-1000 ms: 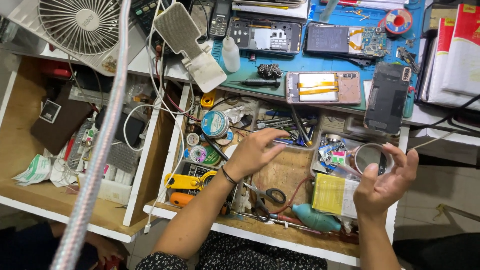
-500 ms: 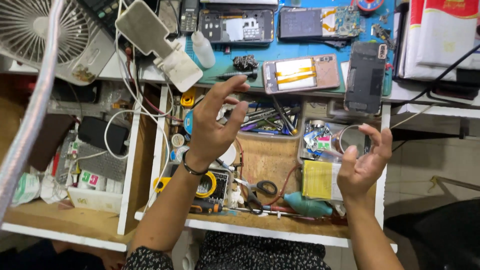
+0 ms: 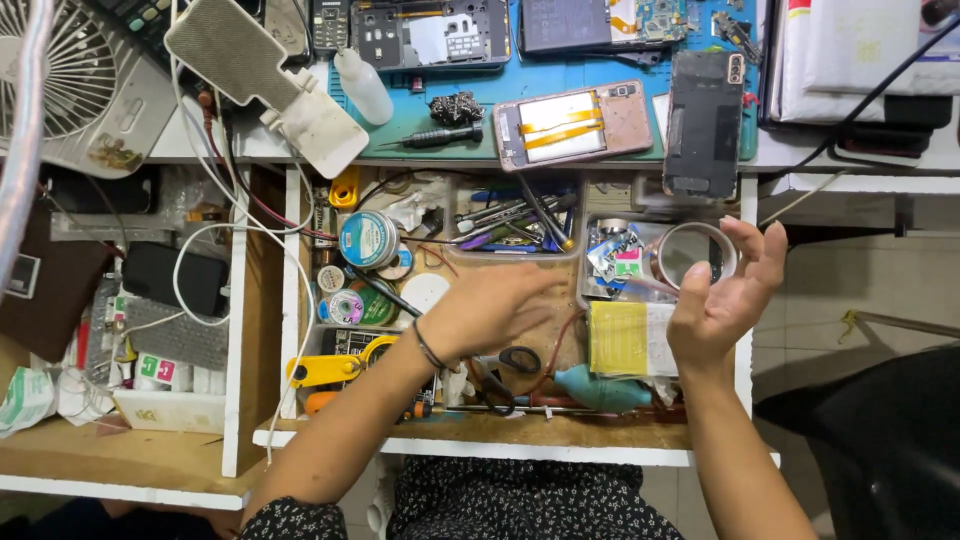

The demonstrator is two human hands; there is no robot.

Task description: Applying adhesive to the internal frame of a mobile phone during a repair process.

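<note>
My right hand [image 3: 722,300] cradles a light, slippery tape roll [image 3: 694,254] by its rim; left hand [image 3: 492,310] spread wide, empty.

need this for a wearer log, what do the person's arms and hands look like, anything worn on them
Both forearms are bare, with no gloves on either hand. The left hand has a thin dark band around its wrist. The right hand shows no band or watch at the wrist. No rings are visible on either hand. At the bottom edge, dark fabric with small pale dots covers the upper left arm.
</note>
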